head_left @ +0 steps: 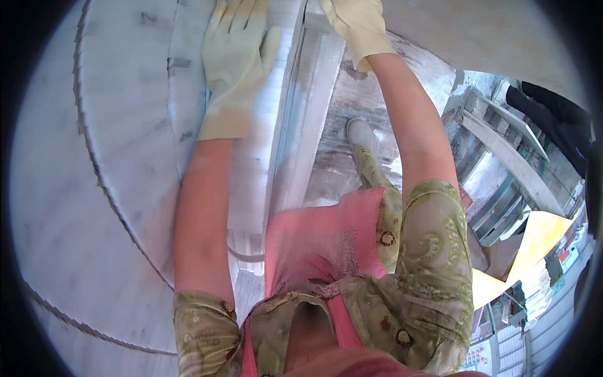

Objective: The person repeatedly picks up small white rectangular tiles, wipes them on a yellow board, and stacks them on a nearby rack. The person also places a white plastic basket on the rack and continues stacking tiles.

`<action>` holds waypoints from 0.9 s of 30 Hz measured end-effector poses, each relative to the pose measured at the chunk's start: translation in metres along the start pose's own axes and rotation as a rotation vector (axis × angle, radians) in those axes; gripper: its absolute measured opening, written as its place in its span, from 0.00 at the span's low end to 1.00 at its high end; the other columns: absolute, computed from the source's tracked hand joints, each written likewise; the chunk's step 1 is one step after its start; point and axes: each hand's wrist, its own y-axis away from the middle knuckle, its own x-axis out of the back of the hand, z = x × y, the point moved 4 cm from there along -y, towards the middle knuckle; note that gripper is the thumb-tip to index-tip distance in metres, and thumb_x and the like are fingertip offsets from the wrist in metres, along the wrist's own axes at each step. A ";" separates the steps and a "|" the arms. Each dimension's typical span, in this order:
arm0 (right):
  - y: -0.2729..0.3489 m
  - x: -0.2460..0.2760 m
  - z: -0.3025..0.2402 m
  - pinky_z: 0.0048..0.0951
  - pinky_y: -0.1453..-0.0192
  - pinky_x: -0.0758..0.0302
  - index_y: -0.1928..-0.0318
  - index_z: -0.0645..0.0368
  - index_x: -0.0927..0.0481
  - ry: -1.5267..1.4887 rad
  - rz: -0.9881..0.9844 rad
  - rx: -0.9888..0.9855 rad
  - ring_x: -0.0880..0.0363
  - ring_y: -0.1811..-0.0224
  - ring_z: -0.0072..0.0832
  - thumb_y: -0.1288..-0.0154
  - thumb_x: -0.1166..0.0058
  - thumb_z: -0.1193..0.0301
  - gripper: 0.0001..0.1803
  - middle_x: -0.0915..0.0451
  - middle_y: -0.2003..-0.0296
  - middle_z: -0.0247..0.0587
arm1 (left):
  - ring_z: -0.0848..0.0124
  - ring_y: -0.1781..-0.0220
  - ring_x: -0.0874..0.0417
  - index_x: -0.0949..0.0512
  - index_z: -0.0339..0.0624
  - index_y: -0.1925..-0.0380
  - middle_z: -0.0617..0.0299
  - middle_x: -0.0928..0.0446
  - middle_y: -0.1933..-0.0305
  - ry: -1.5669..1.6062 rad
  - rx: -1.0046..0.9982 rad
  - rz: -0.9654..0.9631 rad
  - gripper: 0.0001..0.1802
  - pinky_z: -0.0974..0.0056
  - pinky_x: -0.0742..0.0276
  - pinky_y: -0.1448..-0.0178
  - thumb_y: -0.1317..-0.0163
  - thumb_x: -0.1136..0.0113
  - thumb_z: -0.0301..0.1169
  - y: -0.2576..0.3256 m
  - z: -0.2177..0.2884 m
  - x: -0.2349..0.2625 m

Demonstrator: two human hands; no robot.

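My left hand (pixel 235 66), in a cream rubber glove, lies flat with its fingers stretched forward and the thumb apart. Beneath it is a pale, finely ridged surface (pixel 248 188) beside large grey-veined white sheets (pixel 125 125), which overlap with rough, toothed edges. At the top of the view, my right hand (pixel 361 28) wears a matching glove beside the edge of a broad grey-beige panel (pixel 496 34). Its fingertips run out of the picture, so whether they grip anything is hidden. A long pale rail or ledge (pixel 317 107) runs between my hands.
To the right are a stained floor (pixel 326 163) and a frame of pale planks (pixel 515 157). A yellow sheet (pixel 540 239) stands near it. Another person's dark-clothed leg (pixel 546 116) shows at the far right. My pink apron (pixel 326 245) hangs close to the ledge.
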 end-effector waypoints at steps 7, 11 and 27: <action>-0.014 0.005 -0.025 0.50 0.30 0.33 0.48 0.69 0.20 -0.173 0.164 -0.137 0.24 0.42 0.48 0.37 0.50 0.68 0.21 0.20 0.48 0.56 | 0.46 0.37 0.22 0.22 0.30 0.44 0.40 0.21 0.41 -0.024 -0.018 0.012 0.25 0.42 0.34 0.24 0.33 0.44 0.39 0.004 -0.001 -0.002; -0.028 -0.007 -0.029 0.48 0.34 0.32 0.51 0.69 0.20 -0.071 0.024 -0.060 0.24 0.45 0.47 0.39 0.49 0.67 0.20 0.20 0.52 0.54 | 0.49 0.36 0.22 0.22 0.33 0.42 0.44 0.21 0.39 -0.025 -0.001 -0.002 0.25 0.44 0.34 0.24 0.33 0.43 0.39 0.003 -0.003 -0.008; 0.024 -0.069 0.056 0.48 0.55 0.23 0.61 0.72 0.16 -0.837 0.123 -0.927 0.15 0.62 0.48 0.28 0.43 0.49 0.30 0.16 0.67 0.63 | 0.54 0.33 0.22 0.23 0.39 0.38 0.50 0.20 0.37 -0.036 -0.021 0.013 0.24 0.48 0.34 0.25 0.30 0.42 0.39 0.003 -0.005 -0.010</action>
